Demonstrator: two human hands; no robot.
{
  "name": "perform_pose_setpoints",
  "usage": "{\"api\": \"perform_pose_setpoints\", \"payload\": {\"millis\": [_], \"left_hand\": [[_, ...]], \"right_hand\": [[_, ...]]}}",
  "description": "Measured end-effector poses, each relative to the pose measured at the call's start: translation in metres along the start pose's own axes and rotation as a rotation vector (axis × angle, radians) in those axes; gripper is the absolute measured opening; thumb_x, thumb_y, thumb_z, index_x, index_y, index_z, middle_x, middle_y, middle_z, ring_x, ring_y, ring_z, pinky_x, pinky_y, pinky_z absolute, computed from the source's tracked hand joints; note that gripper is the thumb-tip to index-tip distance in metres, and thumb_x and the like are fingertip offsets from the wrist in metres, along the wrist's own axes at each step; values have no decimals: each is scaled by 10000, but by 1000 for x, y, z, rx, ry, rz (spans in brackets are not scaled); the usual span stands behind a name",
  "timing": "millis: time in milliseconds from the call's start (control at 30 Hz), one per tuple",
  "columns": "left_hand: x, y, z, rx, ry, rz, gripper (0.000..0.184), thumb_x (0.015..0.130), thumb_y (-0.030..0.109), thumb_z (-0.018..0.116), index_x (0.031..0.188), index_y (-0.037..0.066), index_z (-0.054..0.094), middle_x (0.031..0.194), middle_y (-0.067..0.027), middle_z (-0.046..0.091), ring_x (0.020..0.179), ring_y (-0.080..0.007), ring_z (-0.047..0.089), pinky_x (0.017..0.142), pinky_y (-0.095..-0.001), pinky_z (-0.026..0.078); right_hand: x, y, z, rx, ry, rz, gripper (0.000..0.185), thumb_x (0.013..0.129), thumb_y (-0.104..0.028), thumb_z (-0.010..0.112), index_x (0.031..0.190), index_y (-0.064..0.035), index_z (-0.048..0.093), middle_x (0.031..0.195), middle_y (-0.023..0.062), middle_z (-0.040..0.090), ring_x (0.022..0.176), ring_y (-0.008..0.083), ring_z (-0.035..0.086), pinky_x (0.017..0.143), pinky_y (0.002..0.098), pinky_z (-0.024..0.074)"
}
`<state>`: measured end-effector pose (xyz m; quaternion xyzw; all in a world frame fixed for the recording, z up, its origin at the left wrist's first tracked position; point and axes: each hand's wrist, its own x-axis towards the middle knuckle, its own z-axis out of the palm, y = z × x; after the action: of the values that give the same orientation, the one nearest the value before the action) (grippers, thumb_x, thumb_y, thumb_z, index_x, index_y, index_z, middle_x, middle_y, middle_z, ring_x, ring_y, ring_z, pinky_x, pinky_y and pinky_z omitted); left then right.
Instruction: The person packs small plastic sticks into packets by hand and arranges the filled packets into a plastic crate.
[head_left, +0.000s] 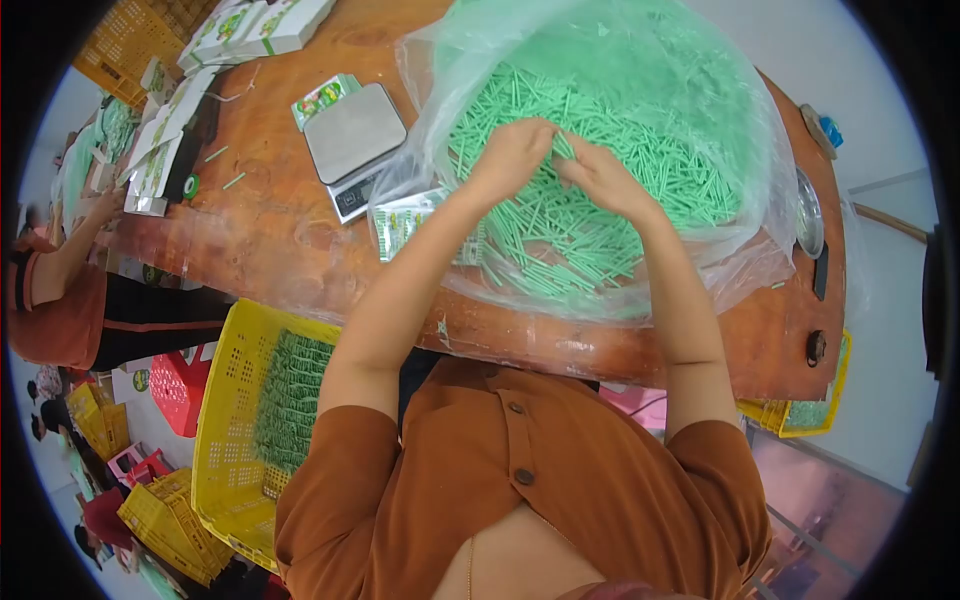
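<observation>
Digital scale (355,133) on desk (270,220), left of the left hand (517,157), which extends over the heap of green sticks (670,175), forearm slanting up to the right, back of hand uppermost, fingers curled inward. A few sticks show between the two hands, close to the fingers of both; which hand bears the grip cannot be told. Right hand (608,182), just beside, angles in with forearm slanting up to the left, fingers bent toward those same sticks, tips partly hidden; heap lies beneath and around both hands in the clear plastic bag (745,262).
</observation>
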<state>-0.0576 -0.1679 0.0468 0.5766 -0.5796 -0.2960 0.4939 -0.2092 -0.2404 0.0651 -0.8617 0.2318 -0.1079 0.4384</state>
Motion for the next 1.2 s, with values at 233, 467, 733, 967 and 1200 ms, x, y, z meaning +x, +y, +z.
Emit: {"api": "perform_pose_setpoints", "payload": {"millis": [233, 467, 733, 967, 1200], "left_hand": [[-8, 10, 16, -875, 239, -198, 567, 916, 429, 396, 1244, -33, 381, 1116, -122, 530, 1062, -207, 491, 901, -329, 367], [-27, 27, -2, -1447, 116, -302, 655, 904, 467, 403, 1324, -11, 250, 1221, -152, 456, 1144, -265, 445, 1005, -414, 293], [-168, -11, -104, 786, 227, 349, 294, 729, 60, 551, 1015, 44, 615, 1070, -139, 570, 1002, -277, 530, 846, -406, 420], [-163, -22, -68, 1208, 34, 527, 314, 684, 70, 535, 989, 0, 558, 1072, -116, 542, 974, -287, 546, 754, -364, 474], [-165, -30, -81, 730, 1, 314, 231, 663, 26, 553, 894, 11, 554, 999, -107, 549, 942, -254, 556, 715, -330, 491]], "right_hand": [[6, -39, 5, 617, 323, -33, 174, 895, -204, 466, 935, -36, 453, 822, 36, 576, 719, 133, 524, 669, 296, 426], [-13, -22, 34, 689, 548, -97, 152, 872, -135, 501, 993, -44, 496, 779, 42, 568, 740, 95, 494, 706, 244, 408], [-18, -10, 38, -905, -56, -299, 229, 723, -37, 554, 948, -74, 562, 755, 115, 577, 675, 280, 578, 607, 364, 470], [-2, -26, 27, -812, 146, -360, 133, 759, -83, 521, 885, -63, 561, 772, 112, 576, 778, 292, 584, 648, 377, 473], [-10, -10, 33, 147, 196, 84, 173, 828, -134, 564, 977, -49, 539, 888, 73, 598, 804, 188, 553, 713, 298, 424]]}}
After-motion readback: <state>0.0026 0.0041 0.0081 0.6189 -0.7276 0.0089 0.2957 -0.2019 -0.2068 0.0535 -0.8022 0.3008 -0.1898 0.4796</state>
